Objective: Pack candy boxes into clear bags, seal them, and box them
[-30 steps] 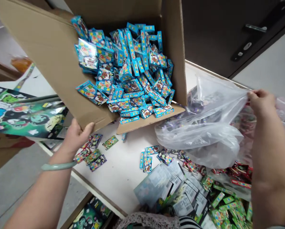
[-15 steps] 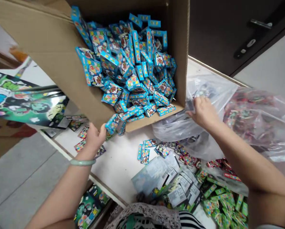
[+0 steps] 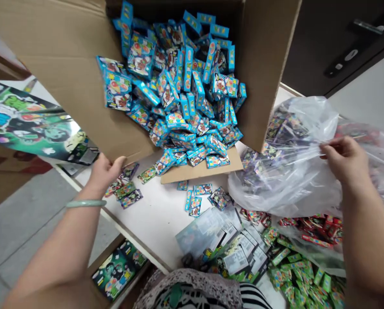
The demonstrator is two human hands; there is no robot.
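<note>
A large cardboard box (image 3: pixel 72 68) lies tipped with its opening toward me, filled with many small blue picture boxes (image 3: pixel 140 60), some spilling onto its lower flap (image 3: pixel 204 171). My left hand (image 3: pixel 103 174) grips the lower corner of the left flap, thumb out to the right, its other fingers partly hidden. On the right, my right hand (image 3: pixel 348 161) pinches the gathered film of a clear plastic bag (image 3: pixel 294 176). Purple packets (image 3: pixel 256 165) show through that film. Just below the box, a few blue boxes (image 3: pixel 195 206) lie loose on the white table (image 3: pixel 153 227).
Green packets (image 3: pixel 304 274) are heaped at the lower right, with red packets (image 3: pixel 320 229) above them. Printed flat sheets (image 3: pixel 224 240) lie before me. Mixed packets (image 3: pixel 127 193) sit near the table's left edge. A dark door (image 3: pixel 327 38) stands behind on the right.
My left hand has moved left and up, away from the blue boxes to the flap's corner. My right hand has drawn the plastic bag to the right, and the box's right side has swung outward.
</note>
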